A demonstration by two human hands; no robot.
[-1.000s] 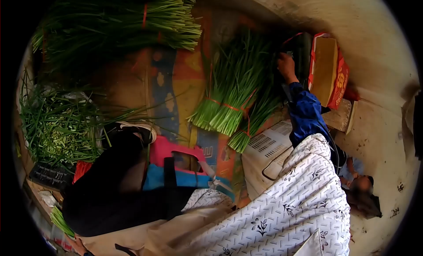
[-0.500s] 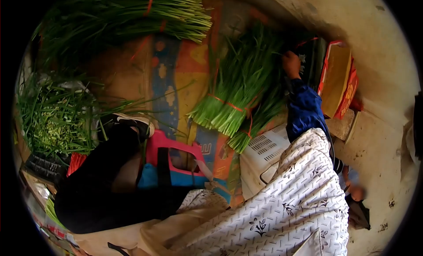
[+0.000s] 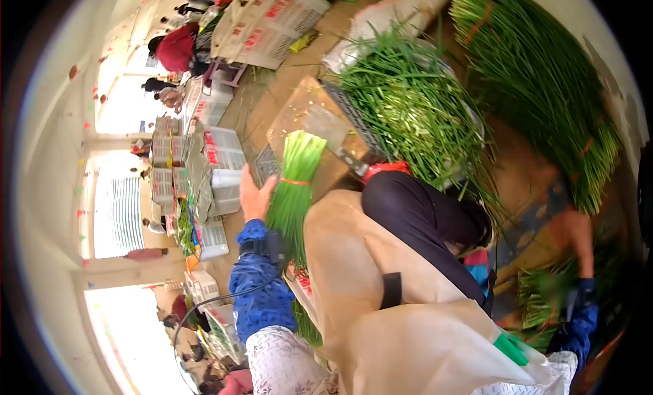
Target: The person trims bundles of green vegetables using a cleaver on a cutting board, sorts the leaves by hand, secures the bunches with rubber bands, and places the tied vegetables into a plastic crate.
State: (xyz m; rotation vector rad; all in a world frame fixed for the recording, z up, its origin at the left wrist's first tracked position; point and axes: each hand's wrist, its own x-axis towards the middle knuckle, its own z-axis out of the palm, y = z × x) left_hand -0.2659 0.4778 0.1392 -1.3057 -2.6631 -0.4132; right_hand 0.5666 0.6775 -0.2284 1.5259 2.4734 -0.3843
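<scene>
My left hand point(image 3: 254, 196) is at the left edge of a bunch of chives point(image 3: 295, 191) tied with an orange band. Its thumb stands apart from the fingers; whether it touches the stalks I cannot tell. The pale cut ends of this bunch lie over a wooden chopping board point(image 3: 299, 106). On the board rests a knife point(image 3: 354, 162) with a broad blade. Far to the right, my right hand point(image 3: 577, 235) is smeared by motion, above more tied chives point(image 3: 537, 296); its fingers are not distinct.
A heap of chive trimmings point(image 3: 422, 109) lies beyond my knee. A large tied bundle of chives point(image 3: 537, 82) lies at the upper right. White crates point(image 3: 228, 150) stand at the left, and a person in red point(image 3: 178, 48) is farther back.
The view has swung left to the chopping board and crates. My left hand by the banded bunch is now plainly visible. My right hand is still near the chives on the floor.
</scene>
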